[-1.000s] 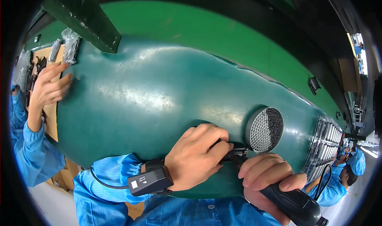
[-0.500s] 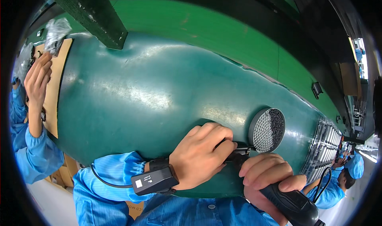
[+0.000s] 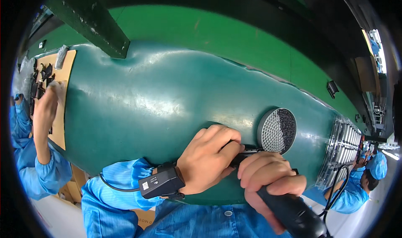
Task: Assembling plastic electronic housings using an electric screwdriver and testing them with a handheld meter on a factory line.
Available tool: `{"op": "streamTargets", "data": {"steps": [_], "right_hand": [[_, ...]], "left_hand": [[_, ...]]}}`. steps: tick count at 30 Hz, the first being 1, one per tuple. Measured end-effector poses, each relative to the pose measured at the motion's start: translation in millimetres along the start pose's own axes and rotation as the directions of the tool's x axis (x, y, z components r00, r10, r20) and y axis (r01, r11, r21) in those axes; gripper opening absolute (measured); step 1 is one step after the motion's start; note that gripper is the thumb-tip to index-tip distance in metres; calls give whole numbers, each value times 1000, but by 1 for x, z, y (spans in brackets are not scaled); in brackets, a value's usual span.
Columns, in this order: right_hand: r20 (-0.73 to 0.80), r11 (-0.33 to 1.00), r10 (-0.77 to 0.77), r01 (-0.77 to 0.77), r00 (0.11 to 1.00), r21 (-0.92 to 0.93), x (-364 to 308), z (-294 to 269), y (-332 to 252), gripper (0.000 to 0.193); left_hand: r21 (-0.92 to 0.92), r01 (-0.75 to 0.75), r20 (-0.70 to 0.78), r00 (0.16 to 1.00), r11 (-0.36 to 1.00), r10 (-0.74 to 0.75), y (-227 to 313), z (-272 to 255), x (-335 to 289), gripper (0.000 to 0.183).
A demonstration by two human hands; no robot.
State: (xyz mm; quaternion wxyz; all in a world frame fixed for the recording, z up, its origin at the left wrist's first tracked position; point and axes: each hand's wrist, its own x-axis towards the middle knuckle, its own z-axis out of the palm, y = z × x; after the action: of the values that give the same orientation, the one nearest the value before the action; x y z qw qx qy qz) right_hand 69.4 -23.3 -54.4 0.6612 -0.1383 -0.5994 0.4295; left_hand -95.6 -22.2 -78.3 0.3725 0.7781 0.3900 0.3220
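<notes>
Near the front edge of the green table, my left hand is closed around a small dark part, mostly hidden by the fingers. My right hand grips a black corded electric screwdriver, slanting up and left toward that part. The hands are close together, and the screwdriver's tip is hidden between them. Just beyond my right hand sits a round grey dish with a dimpled bottom, its right side covered with many small black screws.
At left, a co-worker's hand is over a cardboard sheet with black parts and a clear plastic bag. Clear trays stand at right, near another person in blue. A dark post rises at far left.
My right hand and the screwdriver have moved left, nearer my left hand. The co-worker's hand has come down from the plastic bag, which now lies on the cardboard.
</notes>
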Motion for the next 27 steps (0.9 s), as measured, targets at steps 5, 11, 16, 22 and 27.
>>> {"op": "streamTargets", "data": {"steps": [5, 11, 16, 22, 27], "right_hand": [[-49, 996, 48, -44, 998, 80, 3, -19, -19, 73], [-233, 994, -81, 62, 969, -87, 15, -81, -45, 75], [-259, 997, -77, 66, 963, -52, 3, -118, -1, 76], [-217, 998, -26, 13, 976, -60, 2, -154, 12, 72], [-217, 997, -51, 37, 975, -68, 3, -165, 20, 71]], "left_hand": [[1, 7, 35, 999, 1000, -7, 21, -1, 5, 45], [62, 12, 41, 999, 998, -14, 21, 7, 24, 54], [69, -10, 48, 999, 998, 6, -14, 23, 44, 54], [72, 7, 36, 999, 997, -10, -28, 48, 69, 53], [80, 14, 47, 999, 997, -18, -32, 56, 79, 53]]}}
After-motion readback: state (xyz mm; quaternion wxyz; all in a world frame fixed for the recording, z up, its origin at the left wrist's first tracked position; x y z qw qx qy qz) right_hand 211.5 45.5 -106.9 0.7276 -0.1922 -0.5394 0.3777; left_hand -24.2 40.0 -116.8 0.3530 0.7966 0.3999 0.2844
